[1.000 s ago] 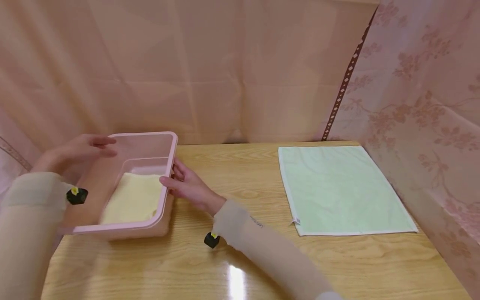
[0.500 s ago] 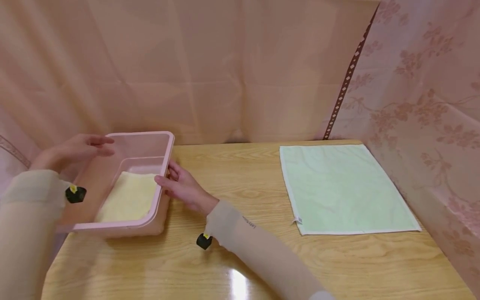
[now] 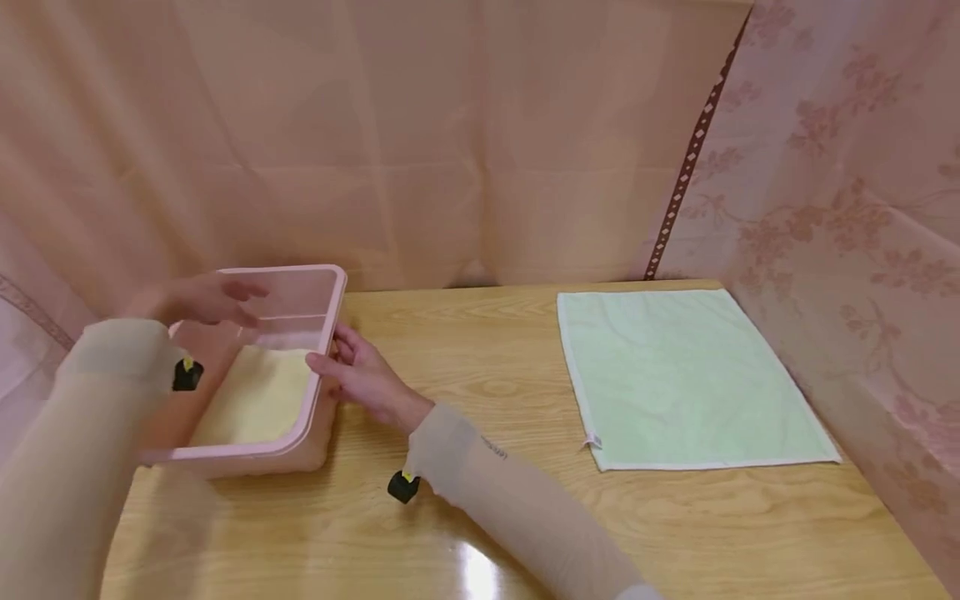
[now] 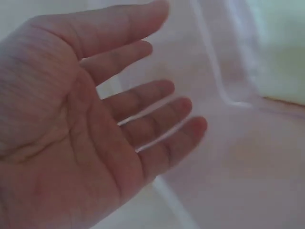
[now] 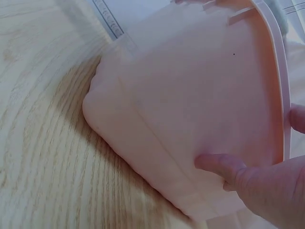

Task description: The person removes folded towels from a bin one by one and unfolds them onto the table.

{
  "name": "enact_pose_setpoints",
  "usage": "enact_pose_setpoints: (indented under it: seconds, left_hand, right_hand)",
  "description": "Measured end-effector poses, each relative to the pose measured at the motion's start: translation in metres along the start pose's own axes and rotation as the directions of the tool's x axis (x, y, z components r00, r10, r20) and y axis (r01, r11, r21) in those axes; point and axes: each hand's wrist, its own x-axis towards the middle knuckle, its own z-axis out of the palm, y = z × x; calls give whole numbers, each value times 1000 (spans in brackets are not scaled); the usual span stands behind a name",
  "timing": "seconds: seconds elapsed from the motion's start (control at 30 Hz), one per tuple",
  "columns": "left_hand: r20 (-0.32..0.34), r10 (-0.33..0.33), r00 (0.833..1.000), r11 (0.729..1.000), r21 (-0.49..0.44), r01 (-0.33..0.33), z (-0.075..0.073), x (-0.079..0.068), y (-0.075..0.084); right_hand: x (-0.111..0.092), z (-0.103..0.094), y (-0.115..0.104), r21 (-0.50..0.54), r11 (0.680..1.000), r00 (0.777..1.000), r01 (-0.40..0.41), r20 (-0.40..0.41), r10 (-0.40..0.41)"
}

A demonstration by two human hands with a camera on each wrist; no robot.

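Observation:
A pink plastic storage bin (image 3: 303, 421) sits at the left of the wooden table, with a pale yellow cloth (image 3: 258, 392) lying flat on its floor. My right hand (image 3: 367, 379) grips the bin's right side, thumb over the rim and fingers against the outer wall, as the right wrist view confirms on the wall (image 5: 181, 95). Slightly blurred, my left hand (image 3: 206, 298) hovers at the bin's far left part. The left wrist view has that palm (image 4: 81, 129) facing the camera, fingers spread a little and holding nothing. It hides part of the bin's left rim.
On the right of the table (image 3: 457, 350) a light green towel (image 3: 693, 379) with white edging lies spread flat, a small tag (image 3: 592, 441) at its left edge. A pink curtain (image 3: 420, 142) hangs behind the table, and a floral one (image 3: 847, 208) borders the right side.
The bin has slid slightly left with my right hand on it. My left hand has moved right, from the bin's left edge to over its inside. The green towel stays put.

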Motion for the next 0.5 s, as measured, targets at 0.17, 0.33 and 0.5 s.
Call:
enact_pose_setpoints:
  seconds: [0.17,0.33,0.5]
  left_hand:
    - [75,-49,996,995,-86,56,23,29,-14]
    - [-71,-136,988,970,-214,118,38,32,-22]
    - [-117,-208,971,927,-342,157,44,30,-16]
  right_hand:
    - [0,0,6,16,1000,1000,8,-8,-8]
    - [-1,2,6,23,1000,999,17,27,-18]
    - [-1,0,3,34,999,1000,6,14,-6]
